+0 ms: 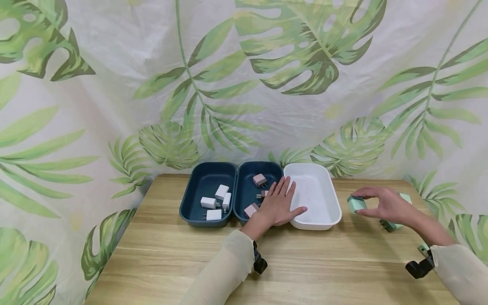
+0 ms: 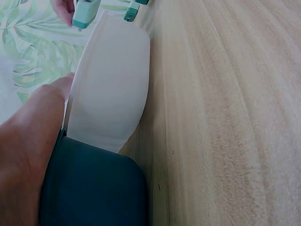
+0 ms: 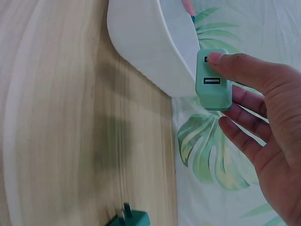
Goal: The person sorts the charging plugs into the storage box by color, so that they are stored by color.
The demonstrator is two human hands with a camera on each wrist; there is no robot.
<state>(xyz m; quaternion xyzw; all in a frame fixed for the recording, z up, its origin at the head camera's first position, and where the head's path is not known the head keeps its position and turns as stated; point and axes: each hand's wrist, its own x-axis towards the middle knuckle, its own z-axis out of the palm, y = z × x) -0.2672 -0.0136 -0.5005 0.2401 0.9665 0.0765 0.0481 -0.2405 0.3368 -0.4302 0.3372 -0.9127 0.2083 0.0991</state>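
Observation:
My right hand (image 1: pixel 390 205) pinches a mint-green USB charger (image 1: pixel 356 204) between thumb and fingers, just right of the white tray (image 1: pixel 335 203). In the right wrist view, USB ports show on the face of this charger (image 3: pixel 214 81), held above the table. My left hand (image 1: pixel 277 205) lies with straight, spread fingers over the adjoining rims of the middle dark blue tray (image 1: pixel 245 168) and the white tray, its thumb reaching over the white tray's near side. Pink chargers (image 1: pixel 260 180) lie in the middle tray, one partly hidden by the left hand.
Another dark blue tray (image 1: pixel 187 207) at the left holds several white chargers (image 1: pixel 209 203). More green chargers lie on the wooden table (image 1: pixel 171 254) at the right: a dark green one (image 1: pixel 390 225) under the right forearm and one (image 1: pixel 423 249) by the wrist. A leaf-print cloth (image 1: pixel 228 84) hangs behind.

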